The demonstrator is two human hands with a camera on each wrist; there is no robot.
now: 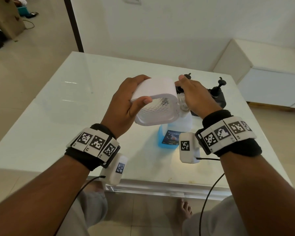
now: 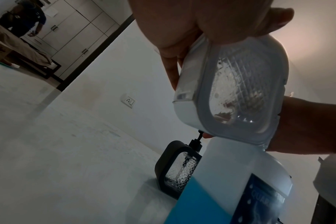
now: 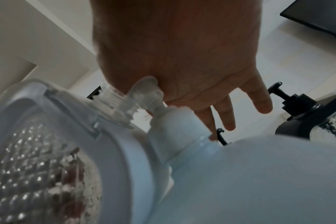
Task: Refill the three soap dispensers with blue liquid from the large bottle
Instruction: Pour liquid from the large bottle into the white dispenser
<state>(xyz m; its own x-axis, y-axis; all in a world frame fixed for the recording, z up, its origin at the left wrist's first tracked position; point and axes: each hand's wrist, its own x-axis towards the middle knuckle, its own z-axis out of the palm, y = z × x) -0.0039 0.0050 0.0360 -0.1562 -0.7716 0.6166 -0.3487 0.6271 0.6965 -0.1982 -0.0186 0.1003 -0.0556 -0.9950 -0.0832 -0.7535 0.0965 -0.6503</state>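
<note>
My left hand (image 1: pixel 126 103) grips the white dispenser (image 1: pixel 156 103) tilted on its side above the table (image 1: pixel 58 106), thumb across its near edge and fingers curled over the top, its clear quilted window toward me. My right hand (image 1: pixel 196 96) is at its neck, pinching the clear pump (image 3: pixel 142 94). Just below both hands stands the bottle (image 1: pixel 170 133), blue liquid in its lower part, its dark label reading "GUAR" in the left wrist view; two black dispensers (image 1: pixel 216 97) stand just beyond my right hand.
</note>
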